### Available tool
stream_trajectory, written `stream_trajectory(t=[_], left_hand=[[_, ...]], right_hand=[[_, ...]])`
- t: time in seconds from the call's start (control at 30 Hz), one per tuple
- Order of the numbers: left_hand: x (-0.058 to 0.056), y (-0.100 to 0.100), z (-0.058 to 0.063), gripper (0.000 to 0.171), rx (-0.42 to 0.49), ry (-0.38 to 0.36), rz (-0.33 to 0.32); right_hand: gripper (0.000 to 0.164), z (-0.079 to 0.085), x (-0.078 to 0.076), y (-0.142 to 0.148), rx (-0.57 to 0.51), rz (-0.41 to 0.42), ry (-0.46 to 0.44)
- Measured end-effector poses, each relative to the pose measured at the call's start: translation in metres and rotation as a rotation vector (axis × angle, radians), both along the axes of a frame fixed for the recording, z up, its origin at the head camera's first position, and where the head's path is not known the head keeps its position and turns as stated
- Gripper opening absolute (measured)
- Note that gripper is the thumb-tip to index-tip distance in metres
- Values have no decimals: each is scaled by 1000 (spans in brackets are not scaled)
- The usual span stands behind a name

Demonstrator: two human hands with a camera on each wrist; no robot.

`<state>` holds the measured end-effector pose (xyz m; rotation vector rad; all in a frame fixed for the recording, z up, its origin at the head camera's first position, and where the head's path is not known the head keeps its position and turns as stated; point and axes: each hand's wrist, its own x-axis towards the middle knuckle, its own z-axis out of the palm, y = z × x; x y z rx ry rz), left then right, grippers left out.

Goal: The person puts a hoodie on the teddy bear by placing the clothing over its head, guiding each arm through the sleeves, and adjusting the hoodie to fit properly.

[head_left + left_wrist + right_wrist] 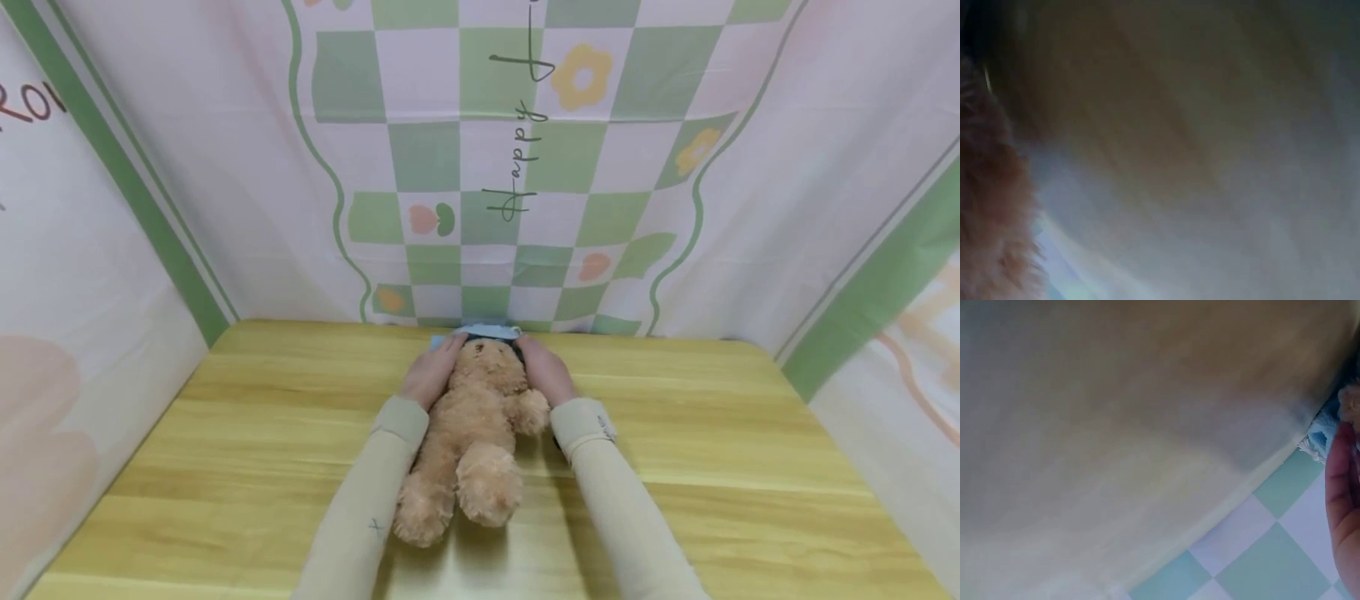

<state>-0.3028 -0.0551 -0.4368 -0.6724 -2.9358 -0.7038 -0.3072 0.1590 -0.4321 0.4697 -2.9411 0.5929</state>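
A light-brown teddy bear (pixel 468 417) is face up over the wooden table, its head toward the back edge and its legs toward me. My left hand (pixel 433 372) holds the left side of its head, and my right hand (pixel 548 371) holds the other side. Behind the head, between the hands, shows a light-blue fabric piece (pixel 487 332) with a dark part; its kind cannot be made out. Brown fur of the bear (pixel 997 212) fills the left edge of the left wrist view. In the right wrist view, the right hand (pixel 1342 487) touches the fabric and fur.
The wooden table (pixel 675 450) reaches back to a hanging cloth (pixel 491 150) with green and white checks. Similar pale cloth (pixel 90 333) hangs at the left side, and more (pixel 892 350) at the right.
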Motion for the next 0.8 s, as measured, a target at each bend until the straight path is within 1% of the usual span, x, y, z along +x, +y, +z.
stream_trajectory(t=[0.07,0.1,0.13,0.17,0.23,0.27,0.3,0.33,0.37,0.43,0.5,0.57,0.6,0.67,0.73,0.8], left_hand=[[-1,-2,-3,45,52,-25,-15],[-2,-4,-4,46,83,-35,-17],[-2,-5,-5,47,117,-42,-18],[-2,-6,-5,49,131,-36,-21],[-2,-9,-6,48,205,-84,-7],[-2,-10,-6,46,263,-122,8],[-3,-11,-6,43,321,-165,25],[-3,-12,-6,42,371,-206,36],[-2,-12,-5,44,414,-248,45],[-2,-14,-4,57,464,-306,47],[0,-15,0,79,479,-355,46],[3,-15,3,99,447,-389,43],[4,-15,4,105,427,-400,41],[6,-15,8,114,396,-417,42],[6,-14,9,117,368,-411,41],[5,-14,10,116,364,-401,37]], right_hand=[[36,0,1,0,-67,-10,-44],[30,0,2,0,-118,-19,-77],[28,1,3,1,-172,-30,-112],[24,1,4,2,-228,-45,-145],[18,2,6,4,-324,-67,-202],[17,2,6,6,-351,-66,-219],[19,1,6,7,-365,-63,-231],[24,1,6,9,-370,-51,-235],[28,1,6,11,-373,-38,-245],[40,0,7,16,-363,5,-268],[49,1,9,21,-376,64,-295],[57,3,11,25,-406,112,-356],[60,5,13,27,-416,140,-386],[66,9,15,29,-450,188,-465],[74,14,16,30,-469,205,-565],[81,19,16,31,-467,210,-632]])
